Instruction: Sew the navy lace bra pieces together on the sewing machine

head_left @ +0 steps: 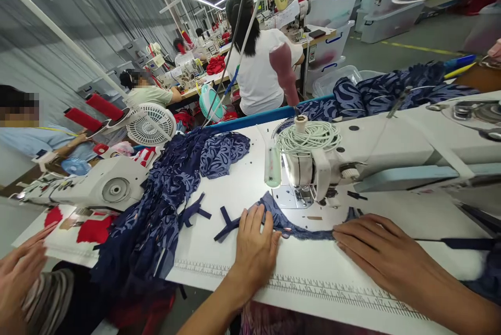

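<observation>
A navy patterned fabric piece (276, 216) lies on the white sewing table (309, 267), just in front of the sewing machine's needle area (303, 195). My left hand (256, 241) rests flat on its left part, fingers slightly spread. At its right end, the fingers of my right hand (376, 246) are pressed together on the edge; the thumb is hidden. Between both hands the lower edge runs nearly straight, with a small shiny bit near my left thumb. A dark navy strip (227, 228) sticks out left of my left hand.
Navy fabric pieces (164, 189) heap at the left, hanging over the table edge. More patterned fabric (364, 96) lies behind the sewing machine (410, 136). A co-worker's hand (23, 267) is beside another machine (117, 183) at left. A ruler strip (336, 290) lines the front edge.
</observation>
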The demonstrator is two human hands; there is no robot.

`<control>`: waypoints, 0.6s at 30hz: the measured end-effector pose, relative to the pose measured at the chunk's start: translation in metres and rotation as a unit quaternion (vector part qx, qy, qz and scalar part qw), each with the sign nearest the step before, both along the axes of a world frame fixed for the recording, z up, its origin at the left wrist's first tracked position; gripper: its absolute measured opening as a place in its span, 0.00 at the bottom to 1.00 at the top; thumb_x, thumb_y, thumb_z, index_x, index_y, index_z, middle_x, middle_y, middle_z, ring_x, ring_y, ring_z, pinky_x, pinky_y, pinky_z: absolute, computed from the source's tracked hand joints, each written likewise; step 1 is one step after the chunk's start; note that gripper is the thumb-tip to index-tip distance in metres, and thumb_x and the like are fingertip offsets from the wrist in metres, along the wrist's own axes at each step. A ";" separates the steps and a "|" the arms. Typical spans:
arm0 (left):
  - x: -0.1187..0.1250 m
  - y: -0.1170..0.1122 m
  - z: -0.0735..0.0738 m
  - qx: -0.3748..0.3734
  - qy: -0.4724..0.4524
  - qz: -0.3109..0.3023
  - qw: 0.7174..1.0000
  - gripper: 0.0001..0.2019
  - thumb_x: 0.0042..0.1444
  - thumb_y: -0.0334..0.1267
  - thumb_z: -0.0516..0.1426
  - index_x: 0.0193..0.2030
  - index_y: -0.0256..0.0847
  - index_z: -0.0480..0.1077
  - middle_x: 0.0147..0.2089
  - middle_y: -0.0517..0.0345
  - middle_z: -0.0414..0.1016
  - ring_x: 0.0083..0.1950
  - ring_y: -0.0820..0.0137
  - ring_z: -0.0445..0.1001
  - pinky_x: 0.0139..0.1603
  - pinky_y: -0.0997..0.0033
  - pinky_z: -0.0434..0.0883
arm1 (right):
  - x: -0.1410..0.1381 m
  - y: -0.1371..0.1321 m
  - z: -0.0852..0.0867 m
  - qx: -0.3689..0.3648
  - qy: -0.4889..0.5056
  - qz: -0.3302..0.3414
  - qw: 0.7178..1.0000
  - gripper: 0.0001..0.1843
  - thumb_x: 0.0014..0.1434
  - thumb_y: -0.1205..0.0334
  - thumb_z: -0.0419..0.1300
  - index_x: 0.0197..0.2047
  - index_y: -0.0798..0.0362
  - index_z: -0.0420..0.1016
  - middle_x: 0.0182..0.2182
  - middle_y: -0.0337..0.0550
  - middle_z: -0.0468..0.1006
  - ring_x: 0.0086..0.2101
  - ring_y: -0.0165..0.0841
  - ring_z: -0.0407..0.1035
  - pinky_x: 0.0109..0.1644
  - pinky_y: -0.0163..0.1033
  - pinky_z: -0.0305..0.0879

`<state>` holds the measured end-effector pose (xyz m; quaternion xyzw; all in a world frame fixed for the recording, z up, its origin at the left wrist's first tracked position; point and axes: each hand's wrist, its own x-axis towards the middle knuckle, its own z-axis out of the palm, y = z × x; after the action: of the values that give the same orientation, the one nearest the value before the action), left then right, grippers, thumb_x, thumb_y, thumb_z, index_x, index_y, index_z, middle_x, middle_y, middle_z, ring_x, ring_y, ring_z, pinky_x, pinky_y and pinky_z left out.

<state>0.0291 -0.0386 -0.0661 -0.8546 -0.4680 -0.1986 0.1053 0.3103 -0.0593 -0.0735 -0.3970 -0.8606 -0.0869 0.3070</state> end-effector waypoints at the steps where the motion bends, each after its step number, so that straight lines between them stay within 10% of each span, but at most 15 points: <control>1: 0.002 0.003 0.000 -0.001 -0.007 0.002 1.000 0.16 0.68 0.35 0.49 0.58 0.33 0.68 0.60 0.39 0.72 0.64 0.53 0.68 0.64 0.42 0.68 | -0.002 0.001 0.004 -0.006 0.004 0.003 1.000 0.13 0.69 0.71 0.50 0.45 0.52 0.76 0.41 0.44 0.80 0.42 0.38 0.71 0.56 0.52 0.61; 9: 0.023 0.014 -0.002 -0.020 -0.037 -0.033 0.999 0.18 0.66 0.31 0.48 0.61 0.31 0.63 0.60 0.38 0.72 0.64 0.56 0.69 0.64 0.45 0.69 | -0.025 0.023 0.026 -0.001 0.008 -0.007 1.000 0.16 0.67 0.74 0.48 0.41 0.50 0.77 0.36 0.42 0.79 0.37 0.35 0.71 0.50 0.47 0.61; 18: 0.030 0.022 0.003 -0.077 0.007 -0.083 0.994 0.29 0.66 0.54 0.52 0.66 0.34 0.63 0.66 0.42 0.67 0.66 0.52 0.64 0.65 0.45 0.64 | -0.027 0.039 0.013 0.036 -0.079 -0.081 0.993 0.15 0.69 0.65 0.50 0.48 0.52 0.78 0.27 0.44 0.75 0.32 0.39 0.70 0.42 0.46 0.61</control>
<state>0.0589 -0.0161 -0.0630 -0.8974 -0.4088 -0.1642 0.0251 0.2832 -0.0201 -0.0606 -0.4462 -0.8433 -0.1733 0.2444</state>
